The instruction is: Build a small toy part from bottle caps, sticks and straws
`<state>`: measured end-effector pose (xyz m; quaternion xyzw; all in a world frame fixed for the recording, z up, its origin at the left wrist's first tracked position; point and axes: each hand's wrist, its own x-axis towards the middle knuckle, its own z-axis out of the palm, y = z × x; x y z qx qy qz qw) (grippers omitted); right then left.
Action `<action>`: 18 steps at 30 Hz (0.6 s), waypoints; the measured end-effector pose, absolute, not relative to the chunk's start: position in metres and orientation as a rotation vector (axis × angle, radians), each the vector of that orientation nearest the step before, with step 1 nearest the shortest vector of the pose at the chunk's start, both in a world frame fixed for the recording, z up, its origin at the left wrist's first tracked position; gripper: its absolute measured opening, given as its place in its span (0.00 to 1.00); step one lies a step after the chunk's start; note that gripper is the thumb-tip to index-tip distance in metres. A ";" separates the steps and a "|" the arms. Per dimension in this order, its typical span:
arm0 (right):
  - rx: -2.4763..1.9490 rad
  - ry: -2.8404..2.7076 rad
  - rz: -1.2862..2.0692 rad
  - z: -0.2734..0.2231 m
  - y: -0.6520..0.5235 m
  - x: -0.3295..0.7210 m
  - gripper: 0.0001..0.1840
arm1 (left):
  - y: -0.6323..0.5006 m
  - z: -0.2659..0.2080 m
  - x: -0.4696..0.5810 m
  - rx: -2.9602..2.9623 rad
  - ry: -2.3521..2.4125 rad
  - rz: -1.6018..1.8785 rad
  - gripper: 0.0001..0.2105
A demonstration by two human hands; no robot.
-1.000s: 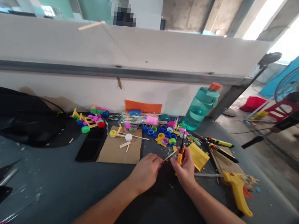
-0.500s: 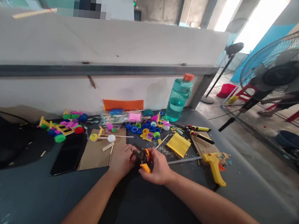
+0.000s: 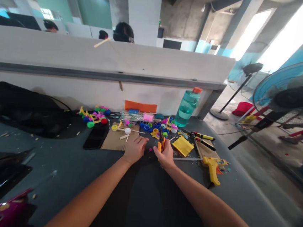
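Observation:
My right hand (image 3: pixel 166 154) is closed around orange-and-black pliers (image 3: pixel 161 143), whose dark jaws point away from me toward the bottle caps. My left hand (image 3: pixel 135 149) rests at the right edge of a piece of cardboard (image 3: pixel 108 142), its fingers loosely stretched toward the pliers but apart from them. I see nothing in it. Between the hands a tiny magenta piece (image 3: pixel 150 150) lies on the dark table. On the cardboard are a white cap (image 3: pixel 127 130), a yellow cap (image 3: pixel 114 127) and short wooden sticks (image 3: pixel 124 137). Several blue caps (image 3: pixel 146 127) lie beyond my hands.
To the right are a folded yellow sheet (image 3: pixel 183 145), a yellow glue gun (image 3: pixel 212 168) and yellow-black tools (image 3: pixel 205 136). A teal bottle (image 3: pixel 185 109) stands behind. A black phone (image 3: pixel 95 137), small wheeled models (image 3: pixel 93 117) and a black bag (image 3: pixel 30 112) are left. A fan (image 3: pixel 289 96) stands right.
My left hand has drawn away from the pliers' jaws. The pliers have turned in my right hand to point forward. The head view has shifted, showing more of the left side and the room behind.

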<state>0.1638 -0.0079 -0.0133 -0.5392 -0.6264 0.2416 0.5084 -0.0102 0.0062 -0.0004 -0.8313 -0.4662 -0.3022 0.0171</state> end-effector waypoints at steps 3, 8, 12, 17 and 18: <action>-1.302 -1.550 0.532 -0.015 -0.011 0.165 0.18 | -0.004 0.001 -0.021 -2.572 -1.503 -0.903 0.13; -1.256 -1.521 0.530 -0.019 -0.013 0.166 0.20 | -0.006 0.014 -0.060 -2.130 -2.168 -0.712 0.11; -1.190 -1.475 0.616 -0.018 -0.010 0.165 0.18 | 0.007 0.021 -0.071 -2.088 -2.477 -0.403 0.14; -1.166 -1.389 0.682 -0.012 -0.008 0.168 0.16 | 0.024 0.026 -0.065 -2.076 -2.637 -0.197 0.14; -1.173 -1.375 0.670 -0.011 -0.007 0.170 0.16 | 0.026 0.027 -0.064 -2.071 -2.651 -0.175 0.14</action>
